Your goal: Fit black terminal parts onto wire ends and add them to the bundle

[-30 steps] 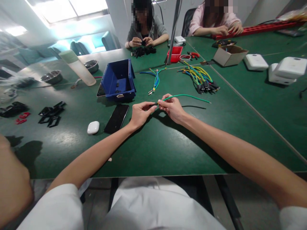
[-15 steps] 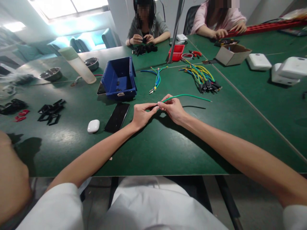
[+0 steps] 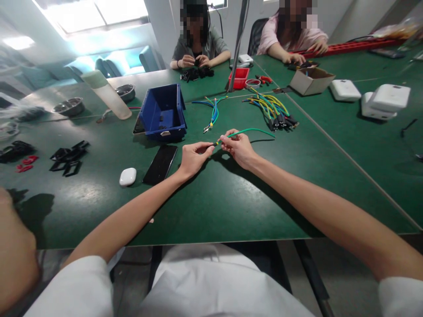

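Over the table, my two hands meet at one green wire [image 3: 253, 130]. My left hand [image 3: 192, 160] pinches a dark, sleeve-like piece [image 3: 211, 146] at the wire's left end, mostly hidden by the fingers. A small yellow part shows between the two hands. Thumb and fingers of my right hand [image 3: 242, 150] are closed on the green wire, whose free end arcs off to the right above its shadow. Just beyond are a few blue and green wires [image 3: 215, 115] with metal terminals. Farther right lies a bundle of yellow, blue and green wires [image 3: 272, 108] with black-sleeved ends.
A blue bin [image 3: 165, 110], a black phone [image 3: 161, 164] and a white case [image 3: 128, 177] are left of my hands. Black frames [image 3: 69, 158] lie farther left. A red box [image 3: 239, 78], a post and a cardboard box [image 3: 310, 80] stand behind. Two people sit opposite.
My hands have drawn slightly apart along the wire, and a yellow part now shows between them. The wire's free end has moved left. The camera view has shifted a little.
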